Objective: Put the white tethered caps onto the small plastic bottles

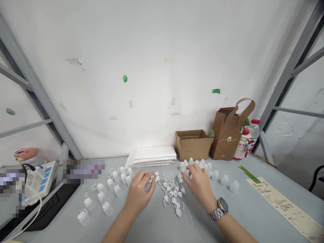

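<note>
My left hand (pixel 140 189) is over the middle of the grey table, with thumb and index finger pinched at a small white cap (pixel 156 173). My right hand (pixel 199 182), wearing a metal-band watch (pixel 219 209), reaches to the near edge of a group of small translucent white bottles (pixel 202 164). Its thumb and fingertips close around one of these bottles, partly hidden by the fingers. Between the hands lies a loose pile of white caps with cords (pixel 173 189). Left of my left hand stand several bottles with looped caps (pixel 101 196).
White padded envelopes (pixel 153 156), a cardboard box (pixel 193 146) and a brown paper bag (pixel 225 141) line the wall. A printed paper strip (pixel 283 206) lies right. At the left are a power strip (pixel 47 182) and a black mat (pixel 53 206).
</note>
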